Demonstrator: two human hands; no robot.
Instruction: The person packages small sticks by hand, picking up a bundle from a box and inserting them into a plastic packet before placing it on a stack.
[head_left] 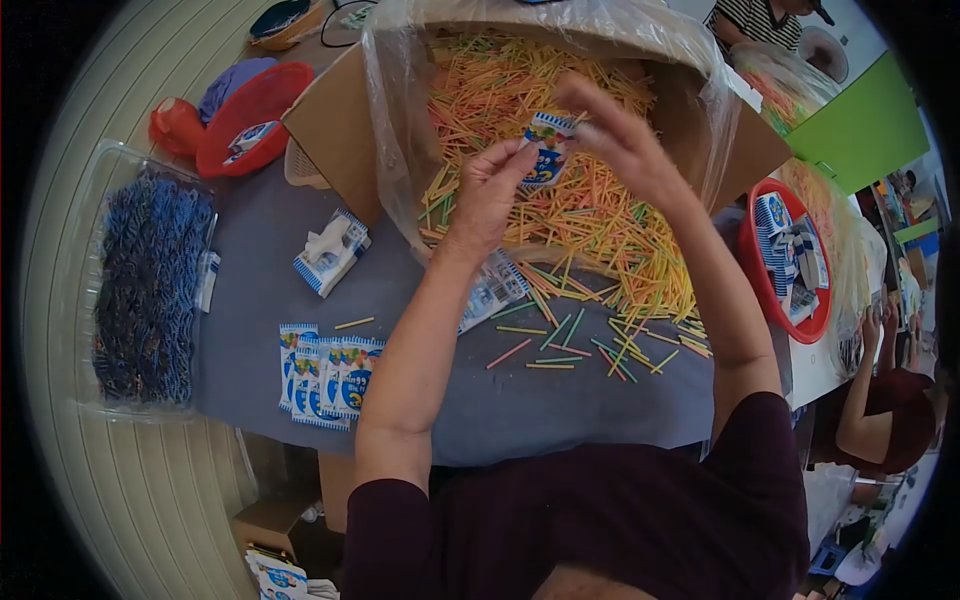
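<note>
My left hand pinches a small blue and white printed packet by its left side, above the open carton. Just right of the packet is my right hand, slightly blurred, its fingers stretched out and apart with nothing seen in them. Below both hands, thin yellow, orange, pink and green sticks fill the plastic-lined cardboard box and spill over its front. Partly behind my left forearm lies a clear and blue printed bag. Several flat packets overlap on the grey cloth to the left.
A tissue pack lies left of the box. Further left are a clear tub of dark blue strands and a red basin. At right, a red basket holds more packets. Other people work at the right edge.
</note>
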